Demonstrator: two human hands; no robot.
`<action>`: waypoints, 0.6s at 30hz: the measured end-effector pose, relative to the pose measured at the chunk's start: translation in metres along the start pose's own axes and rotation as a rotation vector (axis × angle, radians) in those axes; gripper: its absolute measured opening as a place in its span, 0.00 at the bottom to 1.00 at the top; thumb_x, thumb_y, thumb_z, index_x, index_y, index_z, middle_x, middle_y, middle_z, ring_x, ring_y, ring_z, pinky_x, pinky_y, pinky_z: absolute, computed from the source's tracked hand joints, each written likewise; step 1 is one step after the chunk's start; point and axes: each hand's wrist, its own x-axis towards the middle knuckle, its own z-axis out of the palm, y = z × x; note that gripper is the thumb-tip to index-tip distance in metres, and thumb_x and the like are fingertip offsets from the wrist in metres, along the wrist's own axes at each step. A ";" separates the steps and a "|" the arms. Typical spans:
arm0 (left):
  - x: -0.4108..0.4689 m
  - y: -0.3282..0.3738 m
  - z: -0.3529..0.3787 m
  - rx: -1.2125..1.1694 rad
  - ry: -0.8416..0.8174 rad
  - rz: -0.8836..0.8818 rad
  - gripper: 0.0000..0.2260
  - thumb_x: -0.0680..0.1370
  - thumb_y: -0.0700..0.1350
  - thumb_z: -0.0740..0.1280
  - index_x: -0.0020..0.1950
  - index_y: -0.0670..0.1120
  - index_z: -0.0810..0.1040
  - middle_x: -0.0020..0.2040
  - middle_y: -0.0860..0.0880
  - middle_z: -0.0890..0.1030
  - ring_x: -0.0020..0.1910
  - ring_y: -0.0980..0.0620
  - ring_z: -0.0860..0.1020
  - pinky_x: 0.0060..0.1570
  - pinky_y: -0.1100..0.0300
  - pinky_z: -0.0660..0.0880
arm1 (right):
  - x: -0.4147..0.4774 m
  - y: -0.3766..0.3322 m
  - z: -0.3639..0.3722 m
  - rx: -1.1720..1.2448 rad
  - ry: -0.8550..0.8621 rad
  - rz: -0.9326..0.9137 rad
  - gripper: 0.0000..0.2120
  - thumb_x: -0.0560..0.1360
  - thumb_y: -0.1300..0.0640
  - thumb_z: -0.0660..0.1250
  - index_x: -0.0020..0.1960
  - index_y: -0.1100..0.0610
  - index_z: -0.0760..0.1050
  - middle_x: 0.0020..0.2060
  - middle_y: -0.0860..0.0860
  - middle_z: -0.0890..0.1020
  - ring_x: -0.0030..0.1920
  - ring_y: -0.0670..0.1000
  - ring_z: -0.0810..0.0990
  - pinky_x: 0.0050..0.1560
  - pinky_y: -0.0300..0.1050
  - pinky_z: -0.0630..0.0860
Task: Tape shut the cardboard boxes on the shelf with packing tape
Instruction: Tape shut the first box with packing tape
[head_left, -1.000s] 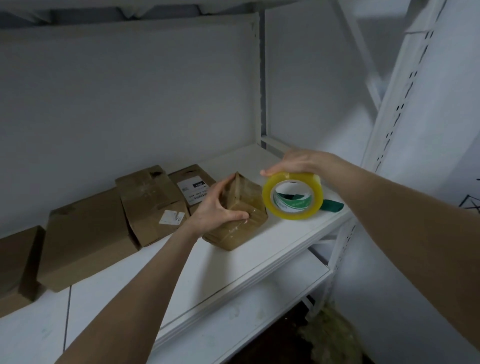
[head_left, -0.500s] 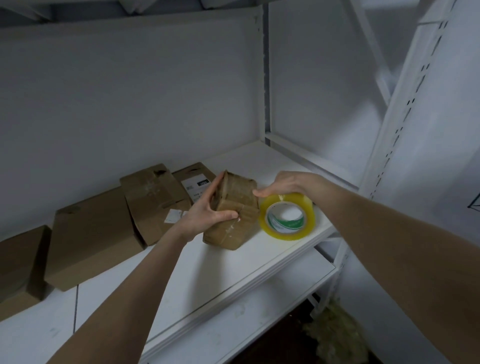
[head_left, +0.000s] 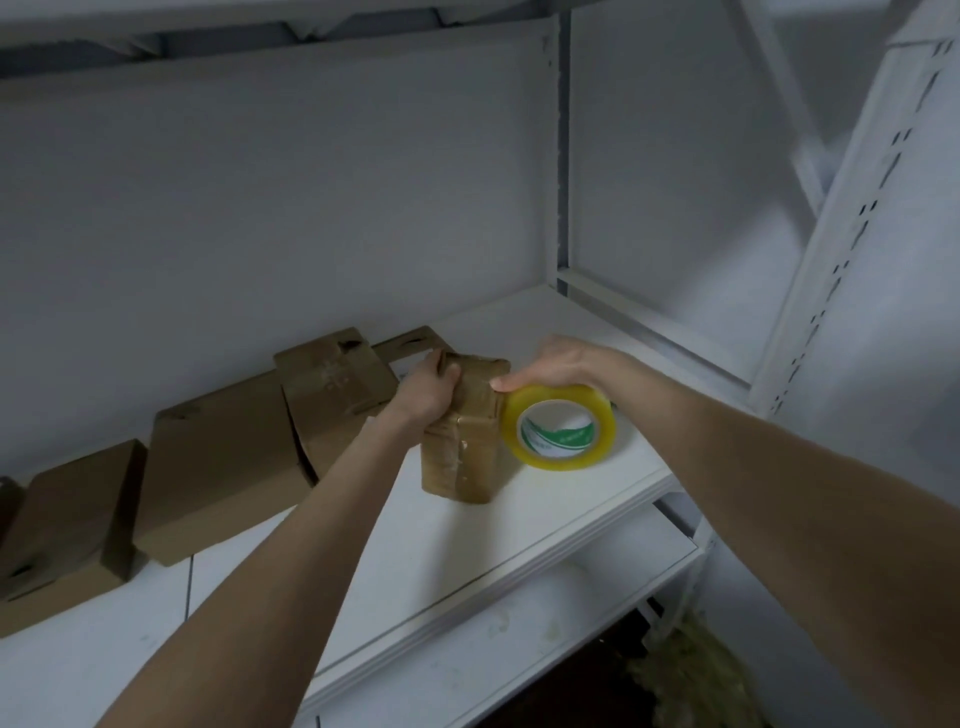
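While the left grip (head_left: 428, 395) clasps the top of the small box (head_left: 467, 447) near the front right edge of the shelf (head_left: 467, 545), the right grip (head_left: 558, 364) holds the tape roll (head_left: 566, 397) against its upper right edge; tape should likely run leftward.

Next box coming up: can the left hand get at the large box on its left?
Probably, once freed: the left hand grips the small box, and nothing covers the large box beside its forearm.

Cardboard boxes (head_left: 462, 447) (head_left: 415, 340) (head_left: 332, 389) (head_left: 218, 467) (head_left: 67, 519) x5, maybe more at far left; tape roll (head_left: 558, 434) x1; hands (head_left: 426, 392) (head_left: 550, 364) x2; shelf boards (head_left: 467, 545) (head_left: 493, 649) x2.
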 end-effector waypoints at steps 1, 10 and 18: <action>-0.001 0.000 -0.001 -0.008 0.026 0.008 0.16 0.83 0.46 0.56 0.67 0.41 0.70 0.64 0.40 0.75 0.62 0.41 0.74 0.63 0.46 0.71 | -0.001 -0.001 -0.001 -0.006 0.004 -0.001 0.35 0.69 0.33 0.70 0.62 0.60 0.76 0.58 0.56 0.79 0.48 0.53 0.75 0.46 0.43 0.68; -0.001 0.025 0.024 0.426 0.119 0.221 0.22 0.83 0.40 0.52 0.78 0.47 0.56 0.77 0.45 0.59 0.74 0.42 0.62 0.69 0.48 0.65 | -0.002 0.003 -0.024 -0.120 0.095 0.063 0.37 0.62 0.29 0.72 0.60 0.54 0.76 0.55 0.52 0.79 0.55 0.57 0.79 0.58 0.50 0.76; 0.011 0.038 0.045 0.795 -0.048 0.379 0.21 0.84 0.50 0.46 0.76 0.48 0.58 0.78 0.47 0.56 0.76 0.45 0.55 0.74 0.47 0.50 | -0.013 0.033 -0.029 0.143 -0.008 0.026 0.16 0.75 0.38 0.67 0.52 0.50 0.73 0.45 0.49 0.78 0.44 0.49 0.76 0.44 0.42 0.69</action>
